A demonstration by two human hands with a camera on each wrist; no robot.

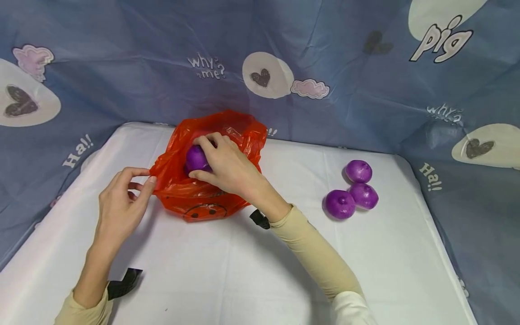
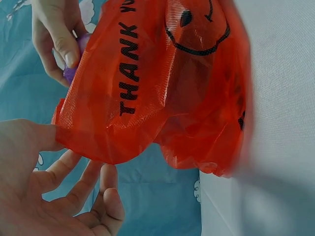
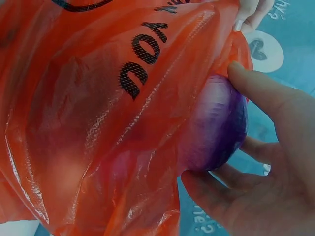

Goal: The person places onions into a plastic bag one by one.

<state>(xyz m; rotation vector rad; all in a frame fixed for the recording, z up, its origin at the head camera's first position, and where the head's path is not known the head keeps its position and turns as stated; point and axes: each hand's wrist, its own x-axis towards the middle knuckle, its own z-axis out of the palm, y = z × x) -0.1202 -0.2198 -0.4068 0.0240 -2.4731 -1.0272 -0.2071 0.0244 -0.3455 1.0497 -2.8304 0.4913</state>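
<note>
Head view alone shows three purple onions [image 1: 357,189] on the white tabletop [image 1: 243,271], well to the right of the right grip [image 1: 227,167]. Wrist views alone show the bag's print: "THANK YOU" and a smiley. Right grip curls around a purple onion [image 3: 216,128] at the mouth of the red plastic bag [image 1: 203,180], thumb on top, fingers under. Left grip [image 1: 122,203] pinches the bag's rim [image 2: 59,130] with thumb and forefinger, other fingers loosely spread below it.
</note>
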